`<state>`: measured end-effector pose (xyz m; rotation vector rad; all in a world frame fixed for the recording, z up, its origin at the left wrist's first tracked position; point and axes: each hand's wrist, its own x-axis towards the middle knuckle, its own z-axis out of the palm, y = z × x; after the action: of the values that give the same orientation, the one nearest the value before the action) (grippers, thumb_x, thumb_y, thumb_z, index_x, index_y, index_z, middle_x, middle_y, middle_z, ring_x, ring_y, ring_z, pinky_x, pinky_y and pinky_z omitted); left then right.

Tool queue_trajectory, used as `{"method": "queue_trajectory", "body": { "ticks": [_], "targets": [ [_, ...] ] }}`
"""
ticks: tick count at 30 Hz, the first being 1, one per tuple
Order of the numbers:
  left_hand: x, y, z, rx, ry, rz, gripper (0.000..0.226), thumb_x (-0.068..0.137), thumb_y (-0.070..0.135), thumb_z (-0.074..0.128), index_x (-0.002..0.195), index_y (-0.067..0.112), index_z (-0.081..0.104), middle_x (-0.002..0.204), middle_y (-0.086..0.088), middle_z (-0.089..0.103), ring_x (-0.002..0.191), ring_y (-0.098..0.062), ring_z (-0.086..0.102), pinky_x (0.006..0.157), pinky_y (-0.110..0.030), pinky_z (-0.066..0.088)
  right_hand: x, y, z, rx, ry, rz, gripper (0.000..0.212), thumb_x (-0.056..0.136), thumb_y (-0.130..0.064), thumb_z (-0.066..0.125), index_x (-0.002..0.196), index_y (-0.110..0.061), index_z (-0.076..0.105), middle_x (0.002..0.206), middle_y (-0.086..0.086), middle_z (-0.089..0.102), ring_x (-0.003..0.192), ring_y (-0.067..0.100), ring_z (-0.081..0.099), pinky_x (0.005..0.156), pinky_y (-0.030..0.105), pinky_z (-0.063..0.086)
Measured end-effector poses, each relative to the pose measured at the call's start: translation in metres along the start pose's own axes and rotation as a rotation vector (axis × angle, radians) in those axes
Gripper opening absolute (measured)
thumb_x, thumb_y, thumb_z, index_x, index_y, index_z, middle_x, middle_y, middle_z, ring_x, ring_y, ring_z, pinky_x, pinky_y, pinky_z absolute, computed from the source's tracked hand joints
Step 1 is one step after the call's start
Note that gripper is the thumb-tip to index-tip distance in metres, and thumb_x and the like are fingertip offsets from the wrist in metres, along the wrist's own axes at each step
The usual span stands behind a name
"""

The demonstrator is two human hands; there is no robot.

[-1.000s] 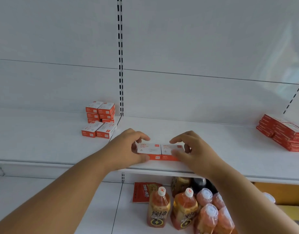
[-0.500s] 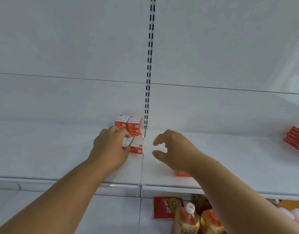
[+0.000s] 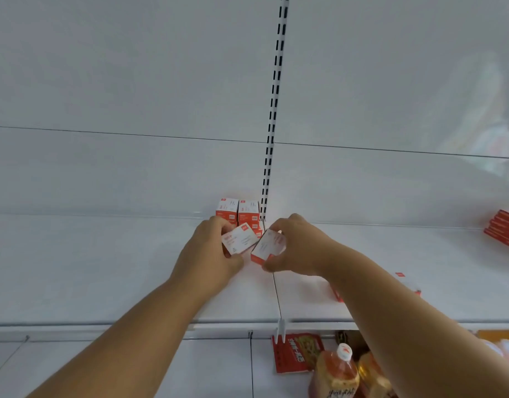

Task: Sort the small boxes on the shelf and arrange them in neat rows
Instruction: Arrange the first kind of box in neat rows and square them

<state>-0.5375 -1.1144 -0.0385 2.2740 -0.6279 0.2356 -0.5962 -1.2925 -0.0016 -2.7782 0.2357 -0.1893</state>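
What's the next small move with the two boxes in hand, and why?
Probably square both up and set them down in front of the stacked boxes. Each hand holds one: the left hand a tilted box, the right hand another box, both skewed against that tidy stack.

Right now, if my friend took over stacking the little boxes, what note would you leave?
Left hand: holding a tilted white-and-orange box.
Right hand: holding a second box, also tilted.
Both sit just in front of the stacked boxes at the back of the shelf.
Done: a small stack is built.
Left: set these two down straight; a loose box lies under the right forearm, and red packs sit far right.
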Motion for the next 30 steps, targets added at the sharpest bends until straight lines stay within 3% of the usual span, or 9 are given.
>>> {"method": "queue_trajectory", "body": {
  "ticks": [5, 8, 10, 14, 18, 20, 25, 27, 30],
  "targets": [
    [0.001, 0.018, 0.0, -0.339, -0.005, 0.034, 0.053, 0.079, 0.008, 0.077, 0.118, 0.034, 0.051, 0.115, 0.014, 0.056, 0.103, -0.005, 0.06, 0.07, -0.013, 0.048, -0.027, 0.014, -0.011, 0.3, 0.206, 0.019, 0.062, 0.069, -0.03, 0.082, 0.118, -0.032, 0.045, 0.105, -0.006, 0.055, 0.087, 0.015, 0.062, 0.072, 0.03, 0.059],
    [0.002, 0.038, 0.008, -0.543, -0.091, -0.022, 0.056, 0.081, 0.003, 0.075, 0.116, 0.041, 0.054, 0.112, 0.014, 0.061, 0.108, -0.009, 0.059, 0.075, -0.018, 0.053, -0.044, 0.023, -0.021, 0.507, 0.218, 0.034, 0.077, 0.07, -0.022, 0.085, 0.13, -0.038, 0.041, 0.098, -0.008, 0.058, 0.084, 0.021, 0.068, 0.07, 0.032, 0.062],
    [0.003, 0.048, 0.016, -0.576, -0.131, -0.034, 0.057, 0.081, 0.002, 0.075, 0.112, 0.045, 0.055, 0.111, 0.013, 0.062, 0.109, -0.011, 0.059, 0.077, -0.023, 0.056, -0.055, 0.031, -0.029, 0.569, 0.214, 0.045, 0.084, 0.067, -0.02, 0.089, 0.134, -0.042, 0.042, 0.102, -0.007, 0.057, 0.086, 0.02, 0.067, 0.073, 0.028, 0.061],
    [0.002, 0.066, 0.033, -0.594, -0.197, -0.042, 0.057, 0.081, 0.003, 0.074, 0.105, 0.05, 0.055, 0.111, 0.013, 0.063, 0.107, -0.01, 0.06, 0.077, -0.022, 0.055, -0.072, 0.053, -0.041, 0.761, 0.209, 0.083, 0.075, 0.065, -0.014, 0.089, 0.123, -0.042, 0.05, 0.108, 0.0, 0.058, 0.086, 0.02, 0.066, 0.07, 0.028, 0.061],
    [0.002, 0.089, 0.051, -0.584, -0.22, -0.06, 0.058, 0.084, 0.004, 0.072, 0.126, 0.041, 0.058, 0.112, 0.01, 0.066, 0.101, -0.008, 0.064, 0.081, -0.022, 0.053, -0.084, 0.084, -0.051, 0.872, 0.22, 0.131, 0.077, 0.07, -0.002, 0.084, 0.123, -0.045, 0.049, 0.112, 0.011, 0.056, 0.091, 0.028, 0.066, 0.07, 0.029, 0.061],
    [0.001, 0.103, 0.06, -0.591, -0.211, -0.065, 0.056, 0.086, 0.006, 0.071, 0.13, 0.038, 0.058, 0.11, 0.009, 0.067, 0.099, -0.011, 0.065, 0.082, -0.023, 0.052, -0.087, 0.104, -0.056, 0.992, 0.207, 0.161, 0.075, 0.076, 0.007, 0.076, 0.126, -0.04, 0.047, 0.113, 0.014, 0.055, 0.091, 0.029, 0.063, 0.07, 0.027, 0.058],
    [0.005, 0.129, 0.081, -0.539, -0.167, -0.082, 0.051, 0.092, 0.013, 0.067, 0.132, 0.042, 0.054, 0.118, 0.007, 0.066, 0.102, -0.018, 0.065, 0.084, -0.024, 0.05, -0.084, 0.148, -0.075, 1.253, 0.152, 0.162, 0.037, 0.09, 0.007, 0.056, 0.122, -0.013, 0.053, 0.111, 0.017, 0.063, 0.083, 0.024, 0.057, 0.062, 0.029, 0.042],
    [0.005, 0.132, 0.086, -0.482, -0.152, -0.097, 0.049, 0.094, 0.015, 0.065, 0.133, 0.042, 0.054, 0.12, 0.009, 0.064, 0.106, -0.018, 0.063, 0.08, -0.021, 0.049, -0.076, 0.166, -0.08, 1.186, 0.122, 0.158, 0.042, 0.092, 0.005, 0.053, 0.126, -0.019, 0.057, 0.106, 0.014, 0.065, 0.084, 0.024, 0.058, 0.061, 0.029, 0.039],
    [0.004, 0.133, 0.093, -0.411, -0.166, -0.13, 0.045, 0.097, 0.012, 0.06, 0.134, 0.036, 0.055, 0.122, 0.01, 0.063, 0.105, -0.011, 0.062, 0.079, -0.02, 0.048, -0.059, 0.187, -0.081, 0.734, 0.141, 0.193, 0.051, 0.085, -0.004, 0.059, 0.127, -0.031, 0.049, 0.096, 0.008, 0.061, 0.074, 0.019, 0.054, 0.06, 0.03, 0.04]
  ]
}}
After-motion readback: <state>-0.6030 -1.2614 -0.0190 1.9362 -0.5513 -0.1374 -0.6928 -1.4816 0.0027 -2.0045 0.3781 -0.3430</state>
